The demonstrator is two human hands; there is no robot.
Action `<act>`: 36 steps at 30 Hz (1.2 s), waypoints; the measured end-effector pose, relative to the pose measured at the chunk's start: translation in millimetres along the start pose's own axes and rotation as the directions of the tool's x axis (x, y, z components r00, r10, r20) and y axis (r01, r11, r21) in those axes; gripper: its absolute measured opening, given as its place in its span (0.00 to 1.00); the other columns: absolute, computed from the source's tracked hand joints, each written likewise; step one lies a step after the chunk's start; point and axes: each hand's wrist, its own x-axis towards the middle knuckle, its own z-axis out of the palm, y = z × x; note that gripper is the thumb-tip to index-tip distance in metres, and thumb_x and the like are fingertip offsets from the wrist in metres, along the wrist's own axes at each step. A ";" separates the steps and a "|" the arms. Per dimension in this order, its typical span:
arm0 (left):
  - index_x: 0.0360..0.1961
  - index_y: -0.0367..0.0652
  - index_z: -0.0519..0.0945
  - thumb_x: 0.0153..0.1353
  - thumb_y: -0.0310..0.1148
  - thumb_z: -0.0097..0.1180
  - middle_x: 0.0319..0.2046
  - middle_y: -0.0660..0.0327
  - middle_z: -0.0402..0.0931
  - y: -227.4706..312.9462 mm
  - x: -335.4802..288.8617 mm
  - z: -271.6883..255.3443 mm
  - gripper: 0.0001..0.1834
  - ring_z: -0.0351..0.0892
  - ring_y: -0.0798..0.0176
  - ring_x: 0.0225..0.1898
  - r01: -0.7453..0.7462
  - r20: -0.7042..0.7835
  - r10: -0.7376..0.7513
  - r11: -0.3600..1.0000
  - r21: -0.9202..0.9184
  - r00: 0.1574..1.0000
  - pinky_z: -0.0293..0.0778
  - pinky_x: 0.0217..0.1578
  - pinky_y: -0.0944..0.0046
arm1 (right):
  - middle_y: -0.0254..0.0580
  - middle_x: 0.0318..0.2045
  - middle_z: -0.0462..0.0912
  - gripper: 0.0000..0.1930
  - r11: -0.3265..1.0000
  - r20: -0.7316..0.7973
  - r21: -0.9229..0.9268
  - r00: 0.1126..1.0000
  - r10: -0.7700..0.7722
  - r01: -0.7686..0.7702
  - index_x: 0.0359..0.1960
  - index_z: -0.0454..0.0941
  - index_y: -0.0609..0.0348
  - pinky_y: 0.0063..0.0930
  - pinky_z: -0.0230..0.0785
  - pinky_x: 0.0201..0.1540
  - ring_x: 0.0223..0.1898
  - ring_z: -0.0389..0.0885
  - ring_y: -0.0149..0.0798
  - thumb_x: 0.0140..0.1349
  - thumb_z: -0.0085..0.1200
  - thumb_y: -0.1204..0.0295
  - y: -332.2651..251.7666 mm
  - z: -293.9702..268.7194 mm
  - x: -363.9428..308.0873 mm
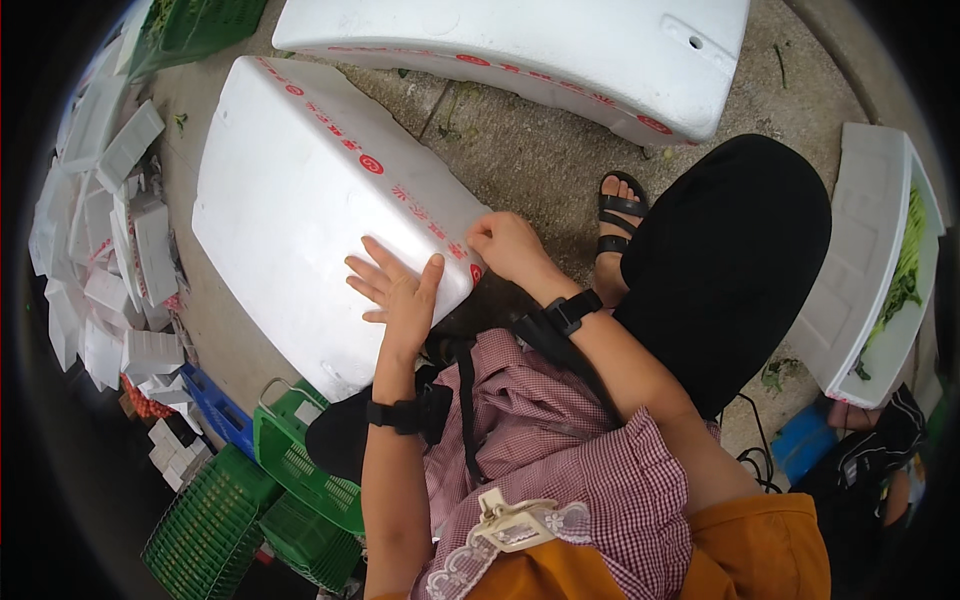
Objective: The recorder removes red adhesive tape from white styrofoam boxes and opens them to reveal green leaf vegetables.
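A white foam box lies in front of me, with a strip of clear tape with red print running along its edge. My left hand rests on the box near its close corner, fingers spread and holding nothing. Just to its right, my right hand is at the box's edge beside the near end of the tape. Its fingers are curled and pinched together; what is between them, if anything, is hidden.
Beyond it stands another taped foam box. Green crates and a blue crate are at the lower left, below piled foam pieces. On the right, an open foam box holds leafy greens. My sandalled foot is close by.
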 end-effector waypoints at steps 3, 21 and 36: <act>0.62 0.43 0.27 0.51 0.59 0.48 0.60 0.36 0.14 -0.7 -0.9 0.8 0.54 0.10 0.34 0.60 -0.008 0.000 0.008 1.000 -0.009 1.000 0.24 0.49 0.26 | 0.47 0.21 0.79 0.10 0.993 0.055 -0.022 0.992 -0.114 0.115 0.27 0.80 0.58 0.32 0.70 0.30 0.23 0.78 0.44 0.47 0.49 0.69 -18.1 -5.3 -5.4; 0.62 0.42 0.27 0.51 0.59 0.48 0.59 0.35 0.13 -2.0 -0.4 2.0 0.54 0.09 0.32 0.59 -0.041 -0.011 0.040 0.999 -0.021 0.999 0.23 0.48 0.24 | 0.48 0.20 0.79 0.06 0.994 0.134 -0.069 0.988 -0.073 0.083 0.21 0.81 0.58 0.33 0.71 0.33 0.25 0.79 0.46 0.39 0.56 0.71 -40.1 -13.3 -3.3; 0.62 0.41 0.27 0.51 0.61 0.47 0.59 0.34 0.14 -3.1 0.7 3.9 0.55 0.09 0.31 0.59 -0.040 -0.022 0.040 0.999 -0.003 0.999 0.23 0.47 0.24 | 0.48 0.16 0.78 0.07 0.992 0.148 -0.070 0.985 -0.094 0.105 0.19 0.80 0.63 0.29 0.71 0.27 0.20 0.79 0.39 0.38 0.54 0.73 -40.0 -14.0 -2.1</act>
